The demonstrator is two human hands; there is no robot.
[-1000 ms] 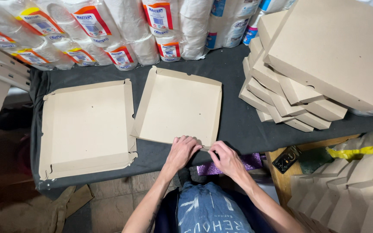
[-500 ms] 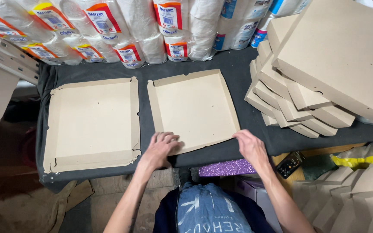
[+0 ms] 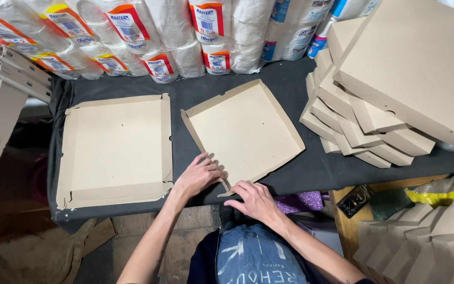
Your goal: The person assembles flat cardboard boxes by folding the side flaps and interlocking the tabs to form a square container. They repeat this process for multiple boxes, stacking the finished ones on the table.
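On the dark-covered tabletop (image 3: 290, 173) lie 2 shallow cardboard box trays. The left hand (image 3: 198, 176) and right hand (image 3: 253, 200) press on the near corner of the tilted right tray (image 3: 245, 131). The left tray (image 3: 114, 150) lies flat, apart from both hands. A stack of folded boxes (image 3: 379, 100) stands at the right; wrapped paper rolls (image 3: 169, 37) line the far edge.

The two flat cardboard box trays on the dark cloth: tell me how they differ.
The left tray lies square to the table edge; the right tray is turned at an angle. No hand touches the left tray, while the left hand and right hand work at the right tray's near corner. The left tray looks slightly larger. Both are plain brown cardboard with low raised sides, open side up.
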